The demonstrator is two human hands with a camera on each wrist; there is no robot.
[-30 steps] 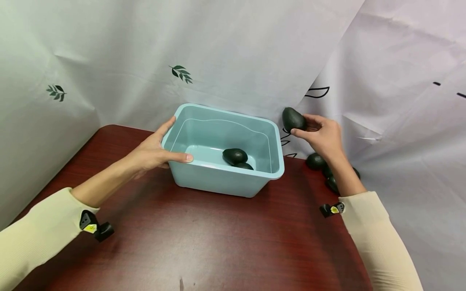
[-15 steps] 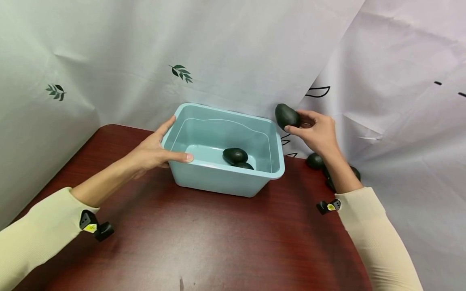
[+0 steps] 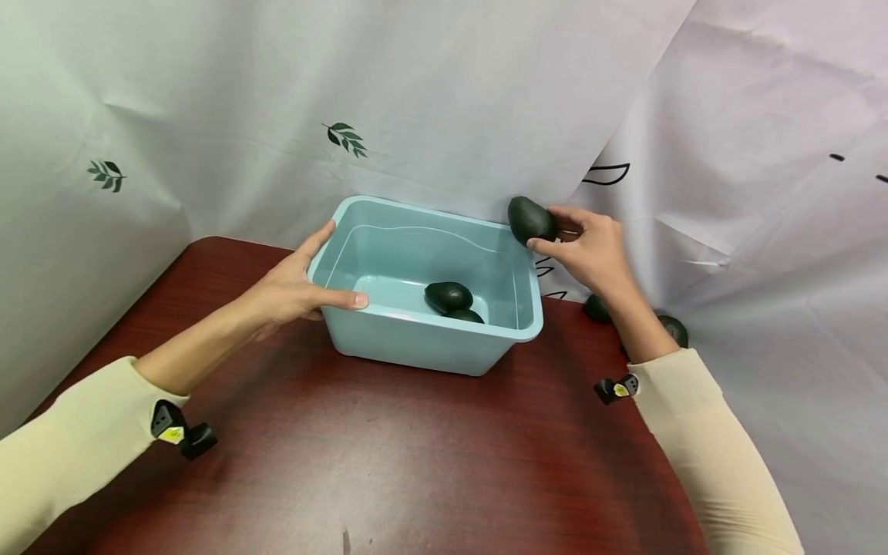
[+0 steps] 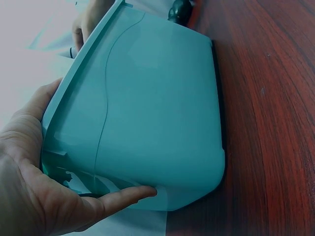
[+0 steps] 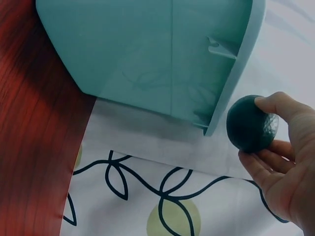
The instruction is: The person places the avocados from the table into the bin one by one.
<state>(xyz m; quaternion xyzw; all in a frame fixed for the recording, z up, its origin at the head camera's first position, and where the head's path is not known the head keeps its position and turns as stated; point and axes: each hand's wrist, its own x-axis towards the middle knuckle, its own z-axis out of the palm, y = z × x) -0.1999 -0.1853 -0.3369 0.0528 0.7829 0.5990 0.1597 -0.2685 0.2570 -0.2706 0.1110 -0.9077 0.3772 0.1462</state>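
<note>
A light blue plastic tub [image 3: 409, 343] stands on the table near the back curtain. My left hand [image 3: 286, 291] grips its left end, thumb along the front rim and fingers at the side; the left wrist view shows the thumb [image 4: 125, 198] against the outer wall. Inside lie one dark green avocado [image 3: 449, 296] and another avocado [image 3: 466, 316] partly hidden by the front wall. My right hand [image 3: 590, 248] holds a dark avocado [image 3: 530, 221] between thumb and fingers, level with the tub's back right corner. In the right wrist view that avocado [image 5: 250, 124] is beside the rim.
More avocados [image 3: 673, 330] lie at the table's right edge, partly hidden behind my right forearm. A white curtain [image 3: 444, 100] with leaf prints hangs close behind the tub and along both sides. The dark red wooden table [image 3: 388, 462] extends in front of the tub.
My right hand has moved left with the avocado, from right of the tub to over its back right corner. My left hand and the tub have stayed in place.
</note>
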